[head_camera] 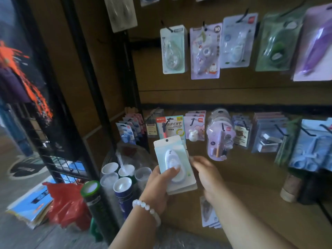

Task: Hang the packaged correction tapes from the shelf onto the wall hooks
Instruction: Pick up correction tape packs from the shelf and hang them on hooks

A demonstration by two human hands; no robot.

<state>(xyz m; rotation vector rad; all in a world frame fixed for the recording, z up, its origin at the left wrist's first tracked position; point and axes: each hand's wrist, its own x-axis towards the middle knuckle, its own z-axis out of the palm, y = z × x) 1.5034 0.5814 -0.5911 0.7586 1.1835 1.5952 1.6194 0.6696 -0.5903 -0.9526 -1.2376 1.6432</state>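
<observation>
My left hand (pixel 158 184) grips a small stack of packaged correction tapes (pixel 173 159), thumb pressed on the clear blister of the top pale green card. The card stands tilted, its hang hole at the top. My right hand (pixel 206 175) is blurred at the stack's right edge, fingertips at the cards; whether it pinches one I cannot tell. More packs (pixel 210 212) lie flat on the wooden shelf (pixel 251 186) under my right forearm. Black wall hooks (pixel 280 130) on the brown panel carry rows of hanging packs (pixel 204 51).
Stacked paper cups (pixel 124 184) and a green-lidded bottle (pixel 90 189) stand left of the shelf beside a black wire rack (pixel 59 159). A red plastic bag (pixel 68 203) and blue booklets (pixel 32 202) lie on the floor. A cork-coloured roll (pixel 291 187) stands at the right.
</observation>
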